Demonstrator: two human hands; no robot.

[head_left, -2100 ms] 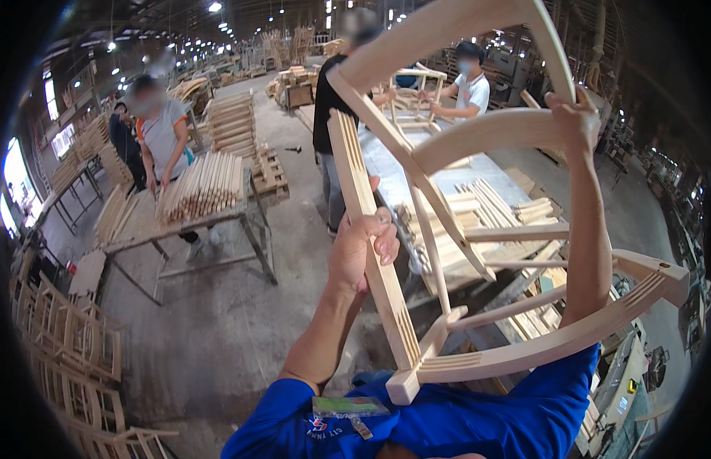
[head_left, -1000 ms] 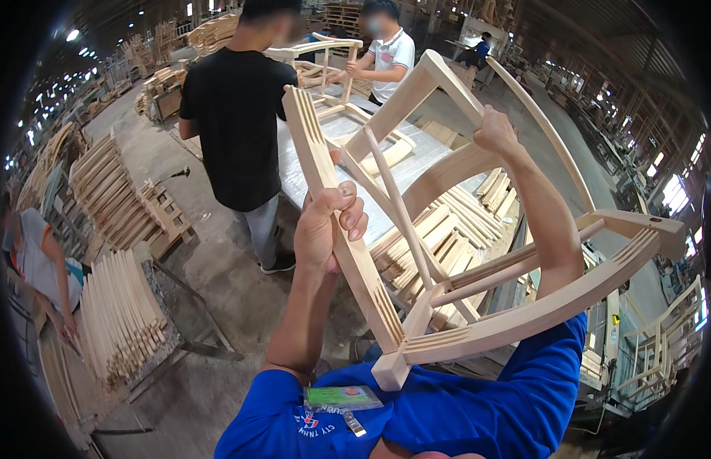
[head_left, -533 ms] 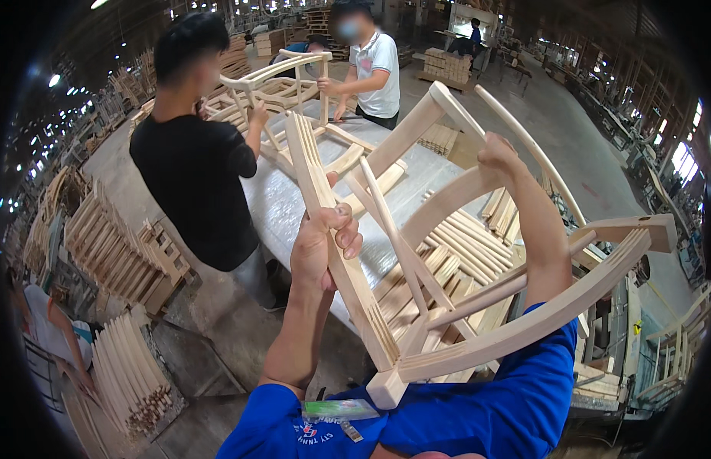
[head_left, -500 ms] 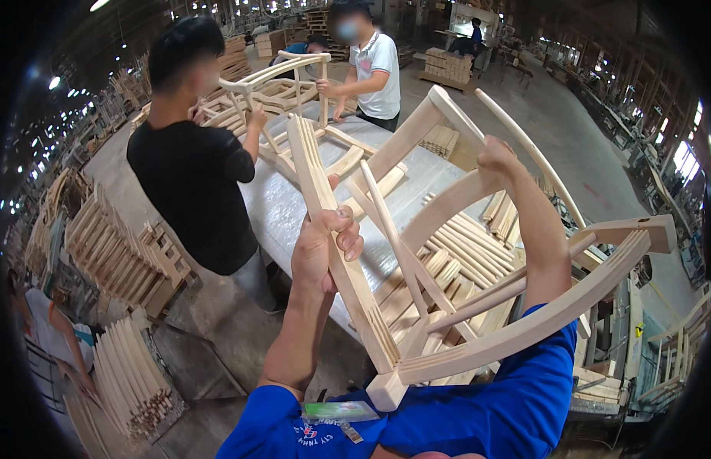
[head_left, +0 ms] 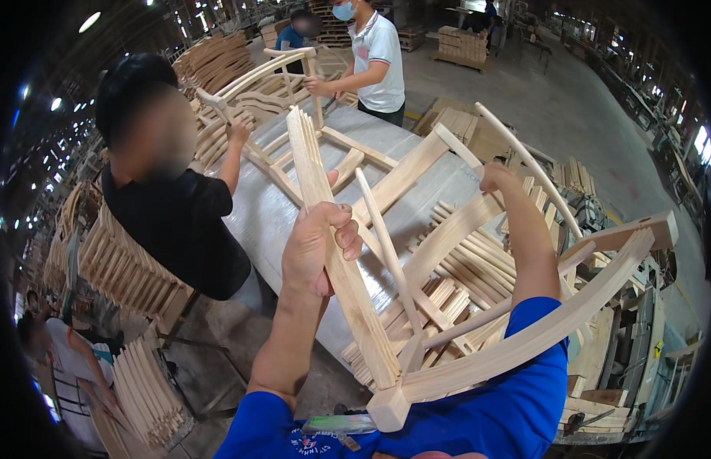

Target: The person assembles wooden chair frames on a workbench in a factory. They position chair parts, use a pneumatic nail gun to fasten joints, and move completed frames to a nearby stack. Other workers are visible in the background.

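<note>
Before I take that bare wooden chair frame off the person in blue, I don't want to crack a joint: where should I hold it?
Grip the chair frame by its two thick members, as the left hand does on the straight side rail and the right hand on the curved one. Probably come from the table side, palms underneath. The thin spindles look too slender to carry it.

The scene is evenly lit and fairly bright in the middle, with daylight entering from openings at the far right and small ceiling lamps glowing at upper left. The grey table shows a soft sheen. Shadows are faint. Heavy fisheye bending curves straight edges toward the rim, which falls into a black vignette. The centre is sharp; the far background is hazier.
</note>
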